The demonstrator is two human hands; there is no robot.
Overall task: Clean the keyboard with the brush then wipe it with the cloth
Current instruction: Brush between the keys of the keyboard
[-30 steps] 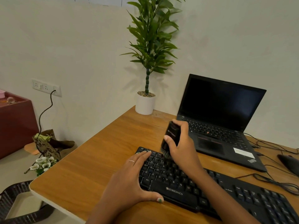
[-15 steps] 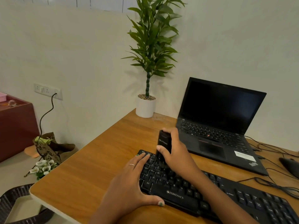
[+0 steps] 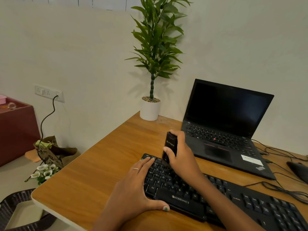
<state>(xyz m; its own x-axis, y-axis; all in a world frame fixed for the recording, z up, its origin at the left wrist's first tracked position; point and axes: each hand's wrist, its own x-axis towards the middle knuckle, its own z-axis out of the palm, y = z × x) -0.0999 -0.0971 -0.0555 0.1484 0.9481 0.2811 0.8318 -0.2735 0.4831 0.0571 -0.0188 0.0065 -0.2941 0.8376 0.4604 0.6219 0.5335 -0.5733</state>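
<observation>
A black Zebronics keyboard (image 3: 233, 200) lies across the near part of the wooden desk (image 3: 100, 164). My right hand (image 3: 181, 157) grips a black brush (image 3: 168, 147) upright, its lower end down on the keys near the keyboard's far left corner. My left hand (image 3: 133, 189) rests flat on the keyboard's left end, fingers stretched over the keys and thumb along the front edge. No cloth is in view.
An open black laptop (image 3: 225, 124) stands behind the keyboard. A potted plant in a white pot (image 3: 150, 109) is at the desk's far corner. Cables (image 3: 283, 185) and a dark mouse (image 3: 298, 170) lie at the right. A dark basket (image 3: 16, 214) sits on the floor at the left.
My right hand has carried the brush leftward along the top rows toward the keyboard's far left corner and turned it more upright. My left hand has stayed in place.
</observation>
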